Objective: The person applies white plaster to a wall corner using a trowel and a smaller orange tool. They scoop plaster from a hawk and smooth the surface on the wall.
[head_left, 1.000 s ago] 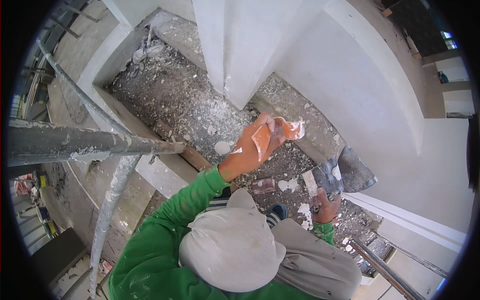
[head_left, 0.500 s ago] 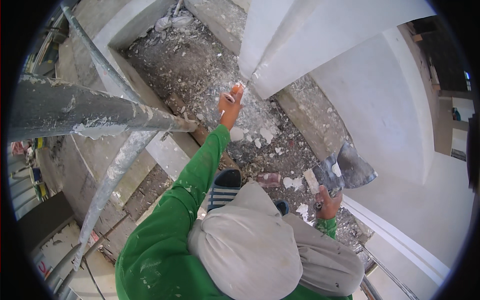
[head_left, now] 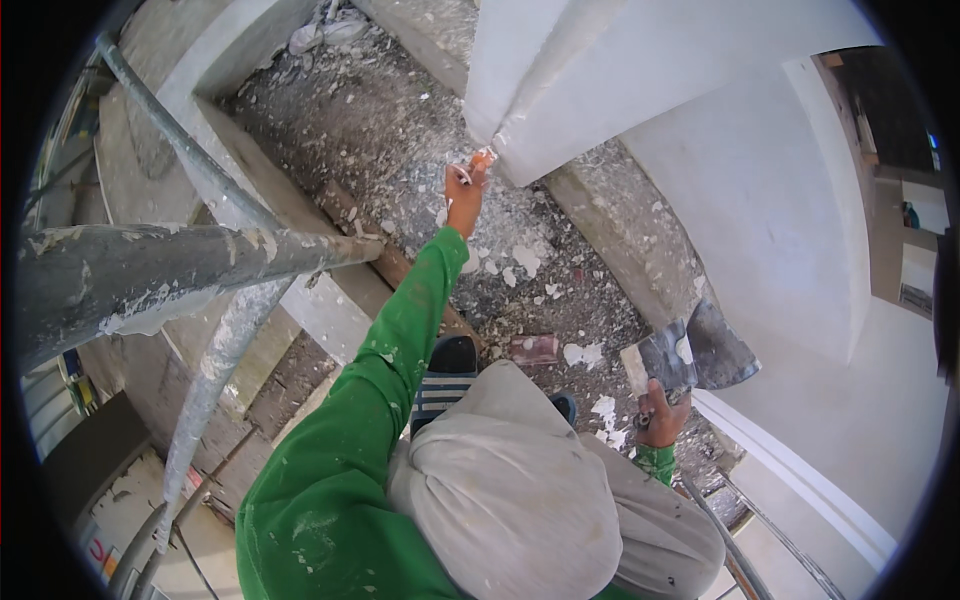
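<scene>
My left arm, in a green sleeve, reaches forward to the lower corner of a white wall (head_left: 590,110). The left hand (head_left: 464,198) is closed around something small with orange and whitish parts, at the wall's bottom edge; its kind I cannot make out. Off to the right, my right hand (head_left: 662,415) grips a wide putty knife (head_left: 722,348) with a dark, smeared metal blade. A second flat metal plate (head_left: 662,360) with a pale edge overlaps it, and white filler sits between them. How the fingers hold each piece is partly hidden.
Paint-spattered scaffold pipes (head_left: 180,285) cross the left side, close to my left arm. White flakes litter the rough dirt ground (head_left: 390,130). A reddish block (head_left: 535,348) lies near my sandalled foot (head_left: 445,380). Concrete ledges (head_left: 630,215) border the strip.
My left hand has moved slightly up along the wall corner, its fingers tilting right. The right hand and putty knife have shifted a little. The whole view has moved slightly.
</scene>
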Tool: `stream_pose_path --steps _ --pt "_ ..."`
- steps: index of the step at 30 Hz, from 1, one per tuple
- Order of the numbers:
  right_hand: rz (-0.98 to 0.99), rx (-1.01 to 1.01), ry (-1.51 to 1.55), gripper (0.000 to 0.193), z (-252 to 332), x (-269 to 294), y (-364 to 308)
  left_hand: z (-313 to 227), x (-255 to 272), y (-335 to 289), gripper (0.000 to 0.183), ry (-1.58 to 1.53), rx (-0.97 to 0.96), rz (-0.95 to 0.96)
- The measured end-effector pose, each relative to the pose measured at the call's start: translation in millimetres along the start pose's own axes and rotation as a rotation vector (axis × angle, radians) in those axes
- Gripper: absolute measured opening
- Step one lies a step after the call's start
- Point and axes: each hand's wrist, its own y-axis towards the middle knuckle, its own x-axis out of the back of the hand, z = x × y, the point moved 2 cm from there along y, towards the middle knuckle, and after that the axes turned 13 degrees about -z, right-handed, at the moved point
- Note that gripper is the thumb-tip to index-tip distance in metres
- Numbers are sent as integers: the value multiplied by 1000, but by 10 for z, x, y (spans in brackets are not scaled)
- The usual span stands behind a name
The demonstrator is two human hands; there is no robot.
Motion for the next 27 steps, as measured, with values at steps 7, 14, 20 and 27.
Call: stream_pose_path --steps 7,14,20,27 --pt "32 43 -2 35 73 -145 -16 41 -144 -18 33 -55 -64 -24" --pt "32 -12 14 34 48 -123 -31 -149 -103 -75 29 -181 184 324" --pt "52 -5 21 37 51 -135 -2 -312 82 82 26 -725 586 552" --pt "53 11 -10 38 72 -147 -22 90 244 586 15 -489 898 491"
